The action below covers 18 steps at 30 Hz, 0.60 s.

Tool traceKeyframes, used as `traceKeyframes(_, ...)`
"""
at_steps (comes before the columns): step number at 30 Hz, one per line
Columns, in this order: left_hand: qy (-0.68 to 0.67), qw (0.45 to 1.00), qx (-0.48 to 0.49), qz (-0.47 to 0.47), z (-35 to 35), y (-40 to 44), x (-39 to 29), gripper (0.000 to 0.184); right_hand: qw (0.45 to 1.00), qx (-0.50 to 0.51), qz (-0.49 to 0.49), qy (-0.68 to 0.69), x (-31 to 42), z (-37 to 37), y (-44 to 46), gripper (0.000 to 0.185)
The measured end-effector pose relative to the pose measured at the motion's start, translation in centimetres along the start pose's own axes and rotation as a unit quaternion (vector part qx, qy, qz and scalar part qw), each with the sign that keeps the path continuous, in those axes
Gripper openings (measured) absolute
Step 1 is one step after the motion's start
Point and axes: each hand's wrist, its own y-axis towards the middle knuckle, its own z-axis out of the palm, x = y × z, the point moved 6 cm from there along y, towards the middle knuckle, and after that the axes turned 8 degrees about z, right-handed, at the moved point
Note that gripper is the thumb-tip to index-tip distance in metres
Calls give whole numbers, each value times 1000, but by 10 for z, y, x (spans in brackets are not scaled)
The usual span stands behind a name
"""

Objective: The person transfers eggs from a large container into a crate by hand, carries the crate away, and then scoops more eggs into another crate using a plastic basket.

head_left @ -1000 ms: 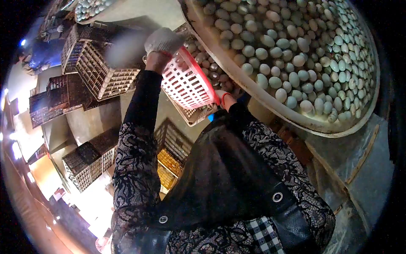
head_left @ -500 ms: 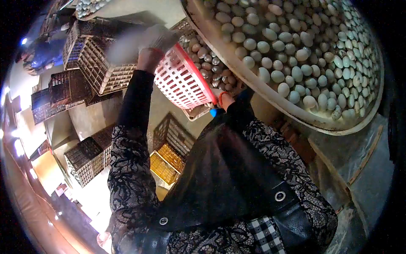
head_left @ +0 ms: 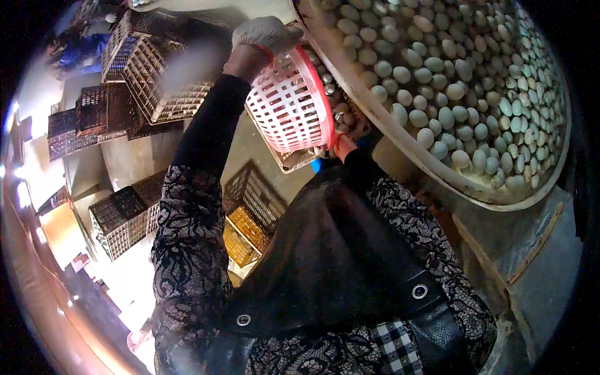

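A white plastic basket with a red rim is tipped on its side over a crate that holds eggs. My left hand, in a pale knitted glove, grips the far end of the basket. At the near end of the rim, my right hand is closed on the basket, its fingers partly hidden. Eggs show in the crate beyond the red rim. To the right stands a large round tub full of pale and bluish eggs.
Stacked plastic crates stand at the upper left, with another stack lower down. A yellow crate lies near my left forearm. A person in blue is at the far upper left. Part of another egg container shows at the top.
The basket stays tipped in both hands and has shifted right in the view, its side turned more towards me. The surroundings have shifted slightly as the camera moved.
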Motion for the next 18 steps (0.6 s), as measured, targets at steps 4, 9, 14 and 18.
traceKeyframes(4,8,998,-54,39,5,-6,-12,51,1000,5,4,-7,-1,3,-2,40)
traceKeyframes(9,1,989,-119,87,19,-5,-12,45,1000,8,11,-14,-6,0,-6,40)
traceKeyframes(14,63,970,-178,155,6,-30,-13,39,1000,10,22,-20,-11,-8,-13,39)
traceKeyframes(18,27,945,-267,188,-11,-71,-4,35,999,18,34,-33,-15,-16,-26,39)
